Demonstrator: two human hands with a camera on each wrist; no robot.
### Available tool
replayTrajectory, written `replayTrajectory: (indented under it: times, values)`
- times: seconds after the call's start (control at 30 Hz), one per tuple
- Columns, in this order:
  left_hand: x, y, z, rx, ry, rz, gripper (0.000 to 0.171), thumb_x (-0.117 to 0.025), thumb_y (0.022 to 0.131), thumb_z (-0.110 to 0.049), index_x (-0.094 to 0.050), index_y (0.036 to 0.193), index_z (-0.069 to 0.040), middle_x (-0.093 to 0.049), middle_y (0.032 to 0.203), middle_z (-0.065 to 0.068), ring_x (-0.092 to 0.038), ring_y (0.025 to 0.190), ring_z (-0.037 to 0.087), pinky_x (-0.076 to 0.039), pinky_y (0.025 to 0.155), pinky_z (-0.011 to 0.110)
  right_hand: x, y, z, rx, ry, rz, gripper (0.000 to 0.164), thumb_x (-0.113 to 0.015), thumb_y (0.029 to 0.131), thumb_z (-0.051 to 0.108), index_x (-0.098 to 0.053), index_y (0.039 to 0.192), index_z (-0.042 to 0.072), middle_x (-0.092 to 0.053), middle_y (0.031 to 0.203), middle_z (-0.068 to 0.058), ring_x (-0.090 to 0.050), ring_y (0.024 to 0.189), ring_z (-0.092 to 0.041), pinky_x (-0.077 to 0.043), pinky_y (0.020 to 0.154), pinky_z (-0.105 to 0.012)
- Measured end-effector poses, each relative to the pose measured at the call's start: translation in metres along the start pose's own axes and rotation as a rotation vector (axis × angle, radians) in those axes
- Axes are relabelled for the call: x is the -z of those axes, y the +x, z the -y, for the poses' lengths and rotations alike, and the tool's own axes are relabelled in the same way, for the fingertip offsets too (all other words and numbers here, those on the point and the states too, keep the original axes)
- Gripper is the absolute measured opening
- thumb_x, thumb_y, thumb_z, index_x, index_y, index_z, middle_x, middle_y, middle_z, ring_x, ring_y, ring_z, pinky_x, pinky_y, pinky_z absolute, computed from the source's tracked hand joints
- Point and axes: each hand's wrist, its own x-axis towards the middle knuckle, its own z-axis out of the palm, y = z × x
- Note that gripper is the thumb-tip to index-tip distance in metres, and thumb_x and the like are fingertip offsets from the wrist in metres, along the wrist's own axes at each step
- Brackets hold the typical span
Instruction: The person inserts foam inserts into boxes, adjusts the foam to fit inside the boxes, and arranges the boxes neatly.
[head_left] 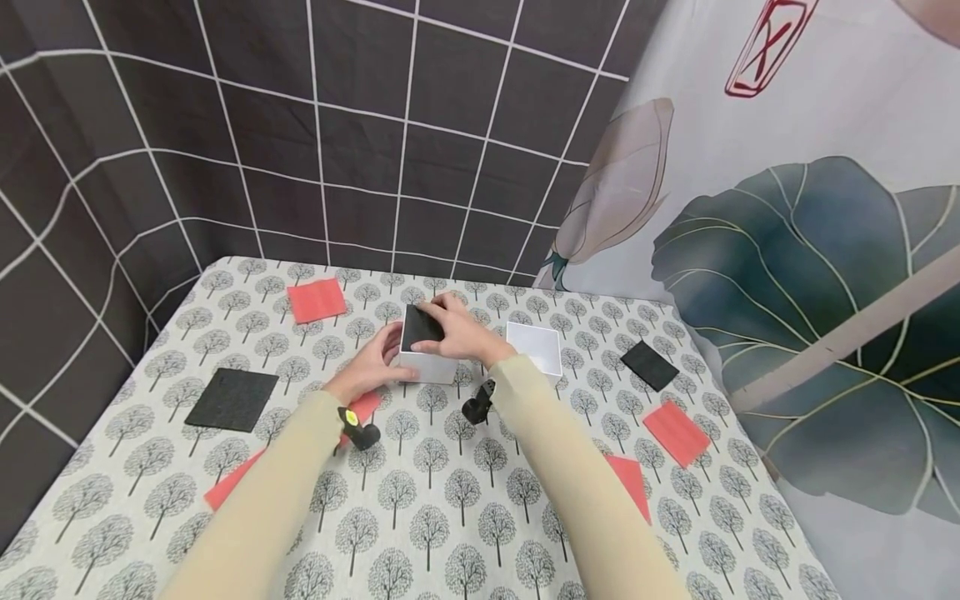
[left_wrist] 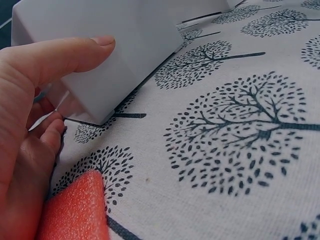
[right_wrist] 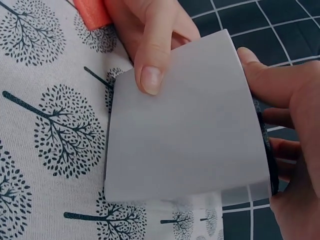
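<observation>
A white box (head_left: 429, 368) stands on the tree-print cloth, a black foam piece (head_left: 420, 327) at its top. My left hand (head_left: 372, 364) grips the box from the left, its thumb (left_wrist: 75, 54) across the front wall and its other fingers round the side. Over the top, my right hand (head_left: 459, 332) holds the black foam piece, thumb at the near edge and fingers toward the far edge. In the right wrist view the foam's dark edge (right_wrist: 272, 170) shows along the box's top. The inside of the box is hidden.
Right of the box lies a white lid or tray (head_left: 534, 348). Black foam pieces (head_left: 232, 400) lie left and right (head_left: 649, 365). Red foam pieces lie at the back (head_left: 317, 300), right (head_left: 677, 433) and under the forearms. A dark grid curtain (head_left: 360, 150) hangs behind the table.
</observation>
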Motion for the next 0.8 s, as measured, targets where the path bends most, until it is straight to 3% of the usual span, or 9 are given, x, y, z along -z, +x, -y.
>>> replayTrajectory:
  times: [0.3,0.8]
  values:
    - [0.0000,-0.0006,-0.0005,0.014,0.016,0.003,0.103,-0.080,0.069,-0.005,-0.012,0.147,-0.005,-0.022,0.150,0.013,-0.025,0.136,0.023,-0.021,0.112,0.030,-0.0034,0.0012,0.0035,0.003,-0.047,-0.019,0.075,-0.072,0.077,0.042,-0.041,0.140,0.013,-0.039,0.127,-0.011,-0.038,0.111,-0.022,-0.044,0.090,-0.035]
    - [0.0006,0.0007,-0.0008,0.029,0.030,0.006,0.105,-0.082,0.067,-0.009,-0.013,0.147,-0.007,-0.021,0.151,0.011,-0.025,0.136,0.022,-0.021,0.112,0.030,-0.0007,0.0019,0.0099,-0.005,-0.158,0.026,0.074,-0.069,0.079,0.045,-0.041,0.141,0.016,-0.043,0.136,-0.006,-0.039,0.116,-0.021,-0.042,0.095,-0.035]
